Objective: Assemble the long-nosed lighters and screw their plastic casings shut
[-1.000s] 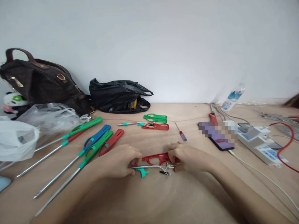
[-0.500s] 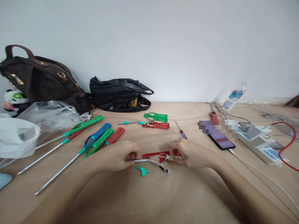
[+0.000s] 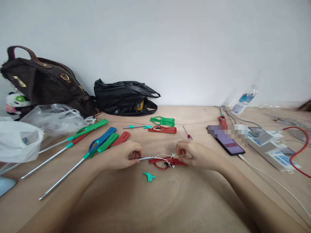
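My left hand point(image 3: 127, 155) is closed on a thin metal lighter tube point(image 3: 147, 158), its fingers pinching the left end. My right hand point(image 3: 195, 154) pinches a small clear lighter fuel tank point(image 3: 177, 155). Thin white wires point(image 3: 163, 158) run between the tube and the tank, with a small black part point(image 3: 167, 164) dangling from them. Just beneath these parts lies a red lighter handle shell point(image 3: 159, 164) on the table; whether the tank touches it I cannot tell. A teal trigger point(image 3: 149, 176) rests nearer to me.
Assembled lighters point(image 3: 102, 142) lie left. Behind my hands are a green shell point(image 3: 162, 121), a red shell with parts point(image 3: 167, 130) and a screwdriver point(image 3: 186, 132). A phone point(image 3: 229, 144) and power strip point(image 3: 274, 152) with cables are right; bags point(image 3: 123, 97) stand at the back.
Both hands have moved slightly away from me, carrying the tube and the tank up off the red shell. The wires and black part now hang over that shell. The trigger stays put.
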`<state>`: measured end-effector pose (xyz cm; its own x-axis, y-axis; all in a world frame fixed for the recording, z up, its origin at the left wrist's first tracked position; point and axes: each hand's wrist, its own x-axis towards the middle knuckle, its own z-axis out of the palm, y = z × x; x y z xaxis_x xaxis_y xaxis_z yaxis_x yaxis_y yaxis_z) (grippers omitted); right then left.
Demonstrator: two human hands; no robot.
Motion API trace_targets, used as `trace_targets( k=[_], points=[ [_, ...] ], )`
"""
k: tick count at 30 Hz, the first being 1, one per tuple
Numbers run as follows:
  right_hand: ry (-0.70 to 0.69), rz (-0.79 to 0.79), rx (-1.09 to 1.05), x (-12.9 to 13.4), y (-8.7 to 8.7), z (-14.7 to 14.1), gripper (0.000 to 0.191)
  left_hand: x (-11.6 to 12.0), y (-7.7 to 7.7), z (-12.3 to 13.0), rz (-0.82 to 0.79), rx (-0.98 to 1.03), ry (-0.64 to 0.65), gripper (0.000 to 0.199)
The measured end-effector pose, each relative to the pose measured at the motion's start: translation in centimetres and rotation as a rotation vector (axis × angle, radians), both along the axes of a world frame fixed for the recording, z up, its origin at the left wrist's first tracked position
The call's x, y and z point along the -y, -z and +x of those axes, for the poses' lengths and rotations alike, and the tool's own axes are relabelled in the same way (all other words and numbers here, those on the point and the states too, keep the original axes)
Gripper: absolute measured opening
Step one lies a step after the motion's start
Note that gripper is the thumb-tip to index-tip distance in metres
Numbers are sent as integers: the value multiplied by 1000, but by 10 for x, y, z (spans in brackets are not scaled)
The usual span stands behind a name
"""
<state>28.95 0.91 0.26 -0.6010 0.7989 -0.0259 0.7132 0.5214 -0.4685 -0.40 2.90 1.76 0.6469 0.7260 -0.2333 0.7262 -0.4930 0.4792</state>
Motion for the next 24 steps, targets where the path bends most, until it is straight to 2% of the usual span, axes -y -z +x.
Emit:
trace_targets(
  k=[8,15,21,24],
  points=[
    [-15,64,29,0,6,-7,11,-3,7,-1,-43,0,-17,16],
    [-22,86,96,-1,11,-11,11,-3,15,-1,19,7,18,15],
    [-35,110,108,-3,17,-11,11,1,13,2,16,-14,-20,22],
    [-34,113,124,-4,20,-11,12,2,13,4,10,-9,-44,14]
  ],
)
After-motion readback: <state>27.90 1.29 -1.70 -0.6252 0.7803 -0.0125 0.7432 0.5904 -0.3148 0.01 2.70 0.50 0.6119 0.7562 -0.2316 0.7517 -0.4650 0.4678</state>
